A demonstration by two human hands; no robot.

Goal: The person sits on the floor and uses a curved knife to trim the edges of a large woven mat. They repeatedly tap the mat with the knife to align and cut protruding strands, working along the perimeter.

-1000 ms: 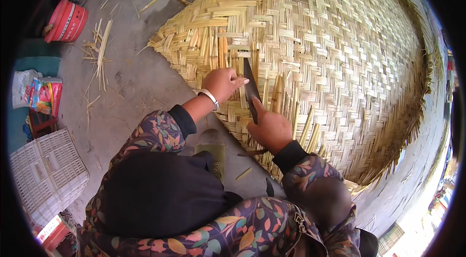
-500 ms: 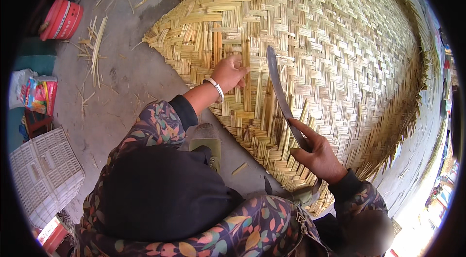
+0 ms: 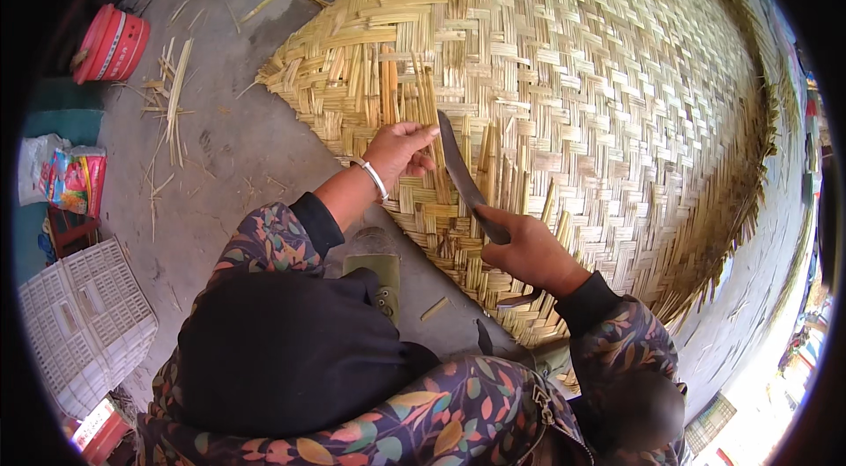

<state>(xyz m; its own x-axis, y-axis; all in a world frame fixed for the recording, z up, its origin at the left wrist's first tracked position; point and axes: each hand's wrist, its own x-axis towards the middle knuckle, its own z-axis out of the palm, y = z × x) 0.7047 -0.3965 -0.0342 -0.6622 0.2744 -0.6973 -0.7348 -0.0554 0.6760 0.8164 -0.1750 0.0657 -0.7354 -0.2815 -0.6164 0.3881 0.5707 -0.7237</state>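
Observation:
A large mat (image 3: 608, 105) of woven flat straw-coloured strips spreads in front of me, with loose strip ends standing up along its near left part. My left hand (image 3: 398, 151), a white bracelet on its wrist, is closed in a pinch on a strip (image 3: 429, 100) that rises from the weave. My right hand (image 3: 533, 253) is wrapped round a long, dark curved knife (image 3: 460, 162). The blade points away from me, its tip beside my left fingertips. Below the right fist the hooked end of the knife shows.
A red bucket (image 3: 113, 45) stands at the far left, with cut strips (image 3: 179, 96) scattered on the grey floor (image 3: 211, 149). Nearer on the left are a colourful plastic packet (image 3: 77, 177) and a white plastic crate (image 3: 88, 325). My shoe (image 3: 374, 268) is by the mat's near edge.
My right hand has brought the knife leftward, so its tip is now close to my left fingers. The left hand has shifted slightly left and closed, and the strip there leans left.

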